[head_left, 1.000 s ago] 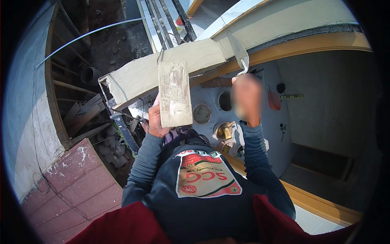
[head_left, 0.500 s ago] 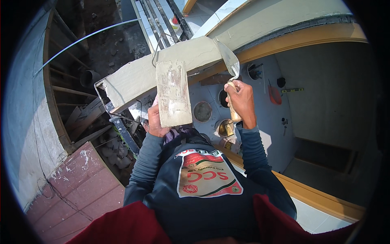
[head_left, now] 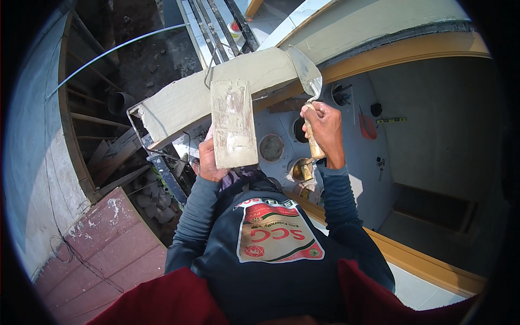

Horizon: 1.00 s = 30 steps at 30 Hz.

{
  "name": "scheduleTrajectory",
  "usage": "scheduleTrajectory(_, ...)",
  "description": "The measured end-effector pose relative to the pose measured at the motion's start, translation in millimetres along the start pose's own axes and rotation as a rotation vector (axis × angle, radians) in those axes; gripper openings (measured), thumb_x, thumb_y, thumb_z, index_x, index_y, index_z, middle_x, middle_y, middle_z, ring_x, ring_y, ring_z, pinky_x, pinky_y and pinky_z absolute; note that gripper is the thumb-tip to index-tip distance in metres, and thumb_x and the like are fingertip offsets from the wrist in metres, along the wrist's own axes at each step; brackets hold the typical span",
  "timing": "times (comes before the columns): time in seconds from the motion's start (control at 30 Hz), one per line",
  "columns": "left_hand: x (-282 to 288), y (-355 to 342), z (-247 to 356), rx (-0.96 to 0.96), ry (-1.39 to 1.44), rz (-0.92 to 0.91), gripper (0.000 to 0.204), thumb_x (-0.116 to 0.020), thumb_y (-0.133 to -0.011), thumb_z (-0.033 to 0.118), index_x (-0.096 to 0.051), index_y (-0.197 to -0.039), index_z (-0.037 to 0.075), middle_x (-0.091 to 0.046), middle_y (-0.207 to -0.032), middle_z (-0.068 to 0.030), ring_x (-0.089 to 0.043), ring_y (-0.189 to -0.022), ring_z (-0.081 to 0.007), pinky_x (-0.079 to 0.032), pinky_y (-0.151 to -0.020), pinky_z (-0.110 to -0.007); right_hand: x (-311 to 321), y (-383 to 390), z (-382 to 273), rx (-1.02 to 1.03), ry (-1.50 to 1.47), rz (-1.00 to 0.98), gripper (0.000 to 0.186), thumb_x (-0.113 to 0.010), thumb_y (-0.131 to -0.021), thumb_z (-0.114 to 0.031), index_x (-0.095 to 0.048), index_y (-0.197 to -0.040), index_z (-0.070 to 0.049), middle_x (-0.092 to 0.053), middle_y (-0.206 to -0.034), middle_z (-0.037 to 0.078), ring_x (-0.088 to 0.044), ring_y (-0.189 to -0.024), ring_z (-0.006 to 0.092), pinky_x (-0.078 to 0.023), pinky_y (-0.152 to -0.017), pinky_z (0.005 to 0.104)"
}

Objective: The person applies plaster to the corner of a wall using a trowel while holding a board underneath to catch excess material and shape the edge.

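My left hand [head_left: 208,160] is closed behind a plastering float [head_left: 234,123], a flat rectangular board smeared with pale, dried plaster. Most of its fingers are hidden under the board. My right hand [head_left: 326,132] grips the wooden handle of a pointed trowel [head_left: 306,70]. The trowel's metal blade points away from me and overlaps the edge of a plastered ledge [head_left: 181,103]; whether it touches the surface I cannot tell. This grey-beige ledge runs crosswise in front of me, with the float's far end overlapping its near edge in view.
Below stand a bucket of grey mix [head_left: 271,148] and a bucket with a yellow tool [head_left: 301,170]. An orange container [head_left: 368,127] and a spirit level [head_left: 391,119] lie right. A bent metal rod [head_left: 131,122] hooks round the ledge's left end. Reddish boards [head_left: 105,244] lie lower left.
My right hand and the trowel have shifted slightly to the right. The float in my left hand has moved a touch rightward. Both holds are unchanged.
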<state>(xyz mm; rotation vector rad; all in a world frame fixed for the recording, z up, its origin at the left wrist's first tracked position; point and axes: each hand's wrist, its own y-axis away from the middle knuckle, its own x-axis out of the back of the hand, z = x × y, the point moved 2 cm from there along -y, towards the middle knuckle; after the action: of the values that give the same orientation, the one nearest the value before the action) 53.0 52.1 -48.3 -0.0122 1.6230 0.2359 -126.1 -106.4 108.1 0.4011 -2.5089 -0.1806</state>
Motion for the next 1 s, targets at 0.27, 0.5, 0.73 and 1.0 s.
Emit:
scheduleTrajectory(0.27,-1.6,1.3,-0.3,-0.015,0.009,-0.011,0.054,-0.046,-0.090,0.016,-0.043,-0.143,0.001,-0.057,-0.135,-0.0191,-0.061,-0.118,-0.0350,-0.048,-0.103,-0.050,7.4,7.6,-2.8,0.013,0.070,0.011,0.024,-0.066,-0.090,-0.017,-0.066,-0.094,0.007,-0.062,-0.068,0.006,-0.059,-0.052,0.0095,-0.046,-0.045,0.0256)
scheduleTrajectory(0.5,-1.9,2.4,0.5,-0.037,-0.002,0.019,0.054,-0.045,-0.090,0.015,-0.043,-0.142,0.002,-0.057,-0.135,-0.0191,-0.061,-0.118,-0.0346,-0.049,-0.102,-0.049,8.0,5.5,7.4,0.095,0.158,0.046,0.024,-0.068,-0.088,-0.017,-0.066,-0.090,0.007,-0.062,-0.068,0.007,-0.060,-0.053,0.0106,-0.047,-0.047,0.0273)
scheduleTrajectory(0.73,2.4,2.0,1.2,0.015,-0.032,-0.038,0.054,-0.045,-0.090,0.016,-0.044,-0.142,0.001,-0.058,-0.135,-0.0186,-0.061,-0.118,-0.0340,-0.049,-0.103,-0.049,-1.6,-22.8,3.7,0.040,0.095,-0.009,0.026,-0.068,-0.088,-0.017,-0.067,-0.093,0.008,-0.063,-0.068,0.008,-0.060,-0.052,0.0112,-0.048,-0.046,0.0274)
scheduleTrajectory(1.0,-3.1,3.0,2.4,-0.010,-0.032,0.001,0.055,-0.045,-0.090,0.016,-0.043,-0.143,0.001,-0.057,-0.136,-0.0198,-0.061,-0.118,-0.0344,-0.049,-0.102,-0.049,13.7,-13.3,-2.2,0.015,0.033,-0.020,0.030,-0.068,-0.091,-0.021,-0.067,-0.103,0.006,-0.068,-0.081,0.007,-0.060,-0.057,0.0084,-0.047,-0.048,0.0223)
